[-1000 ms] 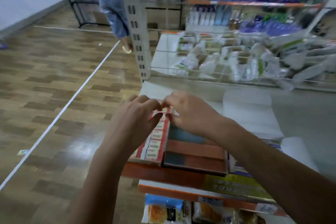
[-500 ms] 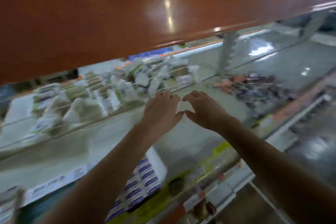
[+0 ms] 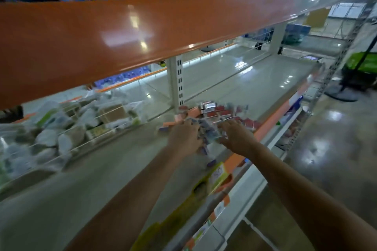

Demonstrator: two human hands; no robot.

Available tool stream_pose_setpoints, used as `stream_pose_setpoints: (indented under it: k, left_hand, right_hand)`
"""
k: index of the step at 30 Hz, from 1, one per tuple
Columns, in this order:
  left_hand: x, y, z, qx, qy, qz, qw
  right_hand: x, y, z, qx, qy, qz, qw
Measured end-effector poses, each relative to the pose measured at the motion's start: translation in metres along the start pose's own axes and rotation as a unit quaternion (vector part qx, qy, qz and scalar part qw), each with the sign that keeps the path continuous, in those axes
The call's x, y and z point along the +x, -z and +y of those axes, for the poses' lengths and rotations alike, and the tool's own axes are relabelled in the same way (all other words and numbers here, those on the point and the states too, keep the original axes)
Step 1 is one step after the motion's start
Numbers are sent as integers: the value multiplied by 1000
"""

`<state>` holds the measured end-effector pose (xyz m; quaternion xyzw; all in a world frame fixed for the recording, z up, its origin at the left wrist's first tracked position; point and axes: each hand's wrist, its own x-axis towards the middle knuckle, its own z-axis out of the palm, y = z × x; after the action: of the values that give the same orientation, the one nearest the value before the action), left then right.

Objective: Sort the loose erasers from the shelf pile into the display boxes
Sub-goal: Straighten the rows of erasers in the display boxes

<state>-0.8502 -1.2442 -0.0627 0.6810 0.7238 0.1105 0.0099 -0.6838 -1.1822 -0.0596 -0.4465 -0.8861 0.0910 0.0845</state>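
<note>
A pile of loose erasers (image 3: pixel 214 116), in blue, red and orange wrappers, lies on the grey shelf (image 3: pixel 102 169) near its front edge; the picture is blurred. Both my hands are stretched into the near side of the pile. My left hand (image 3: pixel 184 138) lies knuckles up with its fingers curled down onto several blue-wrapped erasers (image 3: pixel 206 136). My right hand (image 3: pixel 237 137) lies beside it with fingers stretched flat, touching the same erasers. No display box is in view.
An orange shelf front (image 3: pixel 142 36) hangs low overhead. A wire divider (image 3: pixel 81 126) at the left holds white-wrapped goods. A white slotted post (image 3: pixel 176 81) stands behind the pile. Yellow price labels (image 3: pixel 216 175) line the shelf edge. A fan stand (image 3: pixel 342 96) is on the floor at right.
The view swung right, away from the display boxes, along the shelf. Both hands moved from the boxes across the bare shelf and now reach into the eraser pile.
</note>
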Motion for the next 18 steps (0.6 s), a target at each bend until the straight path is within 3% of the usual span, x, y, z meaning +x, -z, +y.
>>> stream_pose_setpoints:
  k: [6,11,18]
  left_hand:
    - [62,-9,4,-11,35,96,995]
    - [96,-16,-6,30,96,91,991]
    - [108,-27,-18,42,88,90,991]
  right_hand:
    - [44,7,45,-16,12,-3,1000]
    - [71,9,52,-27,18,-13,999]
    - [83,-6,57,-42,-9,13,999]
